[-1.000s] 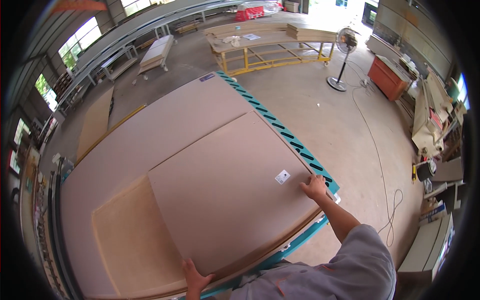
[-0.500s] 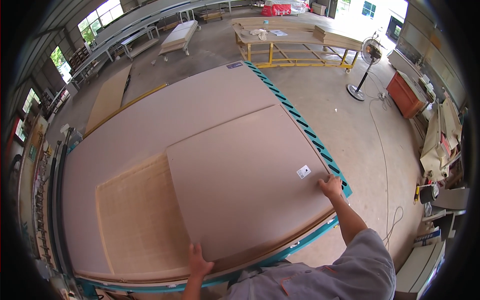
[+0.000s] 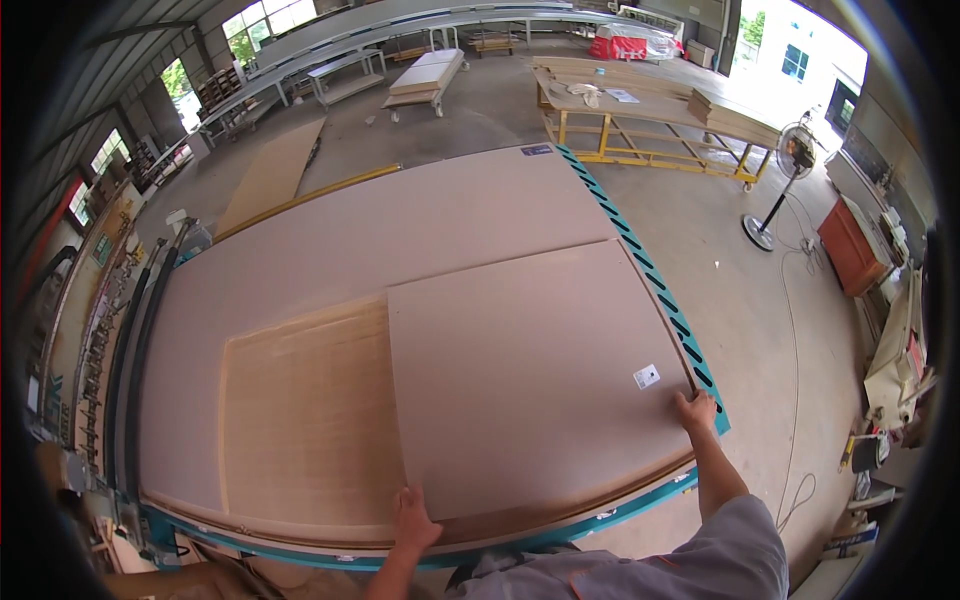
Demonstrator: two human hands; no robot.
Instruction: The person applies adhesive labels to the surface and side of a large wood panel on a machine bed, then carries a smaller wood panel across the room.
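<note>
A smaller pinkish-brown board (image 3: 530, 360) with a white label (image 3: 646, 376) lies on a larger board (image 3: 330, 240) of the same colour. To its left a pale wood-coloured rectangle (image 3: 310, 420) shows in the large board's surface. My left hand (image 3: 414, 520) grips the small board's left edge by its near corner. At the right edge, near the other front corner, my right hand (image 3: 697, 410) has its thumb on top and its fingers over the side. The undersides of both grips are hidden.
Teal machine framing (image 3: 655, 275) with slots runs along the right side. Black rollers (image 3: 150, 350) stand at the left. Beyond are a yellow-legged table (image 3: 640, 120), a white-topped cart (image 3: 425, 80) and a standing fan (image 3: 795, 150). A cable (image 3: 795, 340) trails across the floor at right.
The whole view has swung left, so the scene sits farther right and lower. My left hand's fingers have drawn closer together at the board edge. My right hand keeps its place on the board.
</note>
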